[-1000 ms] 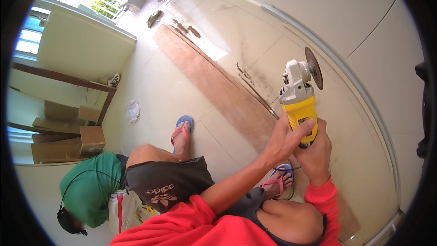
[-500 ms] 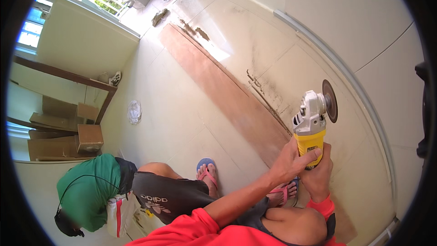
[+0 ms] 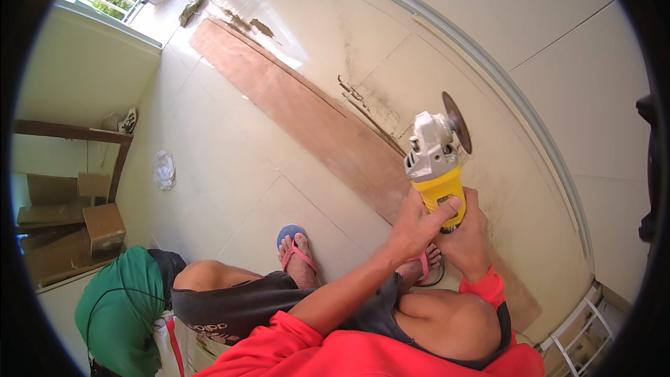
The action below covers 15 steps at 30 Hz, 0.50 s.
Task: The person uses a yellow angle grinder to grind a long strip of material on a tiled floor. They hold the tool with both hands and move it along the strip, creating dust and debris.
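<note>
In the head view, the left hand (image 3: pixel 413 230) and right hand (image 3: pixel 466 241) were wrapped around the yellow body of the grinder (image 3: pixel 438 180), its disc (image 3: pixel 457 124) at the far end. The grinder was above the floor (image 3: pixel 237 146), beside the right edge of the board (image 3: pixel 307 126).

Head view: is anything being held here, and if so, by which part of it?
An angle grinder, by its yellow body: the left grip from the left, the right grip around the rear end, some fingers hidden behind.
</note>
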{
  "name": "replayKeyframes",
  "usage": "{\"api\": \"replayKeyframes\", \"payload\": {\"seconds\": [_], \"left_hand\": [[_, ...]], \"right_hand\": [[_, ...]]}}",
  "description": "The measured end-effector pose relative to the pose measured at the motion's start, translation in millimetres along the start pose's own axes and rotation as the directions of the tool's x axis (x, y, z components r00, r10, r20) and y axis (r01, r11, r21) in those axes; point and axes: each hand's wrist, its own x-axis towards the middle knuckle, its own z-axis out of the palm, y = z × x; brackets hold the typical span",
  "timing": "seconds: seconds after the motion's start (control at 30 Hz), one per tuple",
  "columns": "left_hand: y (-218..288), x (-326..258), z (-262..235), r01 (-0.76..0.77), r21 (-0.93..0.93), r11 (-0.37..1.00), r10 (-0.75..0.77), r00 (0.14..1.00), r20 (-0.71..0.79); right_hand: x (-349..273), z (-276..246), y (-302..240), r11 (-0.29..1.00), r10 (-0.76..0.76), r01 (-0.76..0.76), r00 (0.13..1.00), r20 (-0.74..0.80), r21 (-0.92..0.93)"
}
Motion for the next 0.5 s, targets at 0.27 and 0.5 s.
{"api": "replayKeyframes", "payload": {"seconds": [0.27, 0.5], "left_hand": [[-3.7, -3.5, -22.0, -0.045, 0.032, 0.998, 0.047, 0.996, -0.074], [-12.2, -15.2, -38.6, -0.068, 0.073, 0.995, 0.085, 0.964, -0.254]], "right_hand": [[11.5, 13.3, -1.2, 0.998, -0.053, 0.055, 0.994, 0.096, -0.027], [18.3, 34.8, 5.9, 0.961, -0.236, 0.249, 0.965, 0.114, -0.122]]}}
